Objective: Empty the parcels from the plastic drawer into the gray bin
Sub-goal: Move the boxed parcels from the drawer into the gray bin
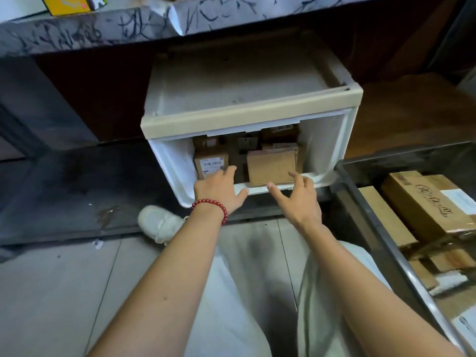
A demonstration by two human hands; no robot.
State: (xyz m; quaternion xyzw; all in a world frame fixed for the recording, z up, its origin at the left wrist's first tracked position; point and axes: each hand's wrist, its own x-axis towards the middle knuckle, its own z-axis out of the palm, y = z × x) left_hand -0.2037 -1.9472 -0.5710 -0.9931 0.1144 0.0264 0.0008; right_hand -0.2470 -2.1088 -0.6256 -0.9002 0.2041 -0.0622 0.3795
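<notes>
Tiled floor (64, 292): left hand (219, 188), right hand (300, 195) open at plain parcel (271, 166) in plastic drawer (175, 163); next grip, carry to gray bin (360, 210)

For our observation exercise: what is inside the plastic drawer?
The plastic drawer holds a plain brown box front right, a barcode-labelled box front left, and more boxes stacked behind. The beige frame above hides the rear, so their number is unclear.
</notes>
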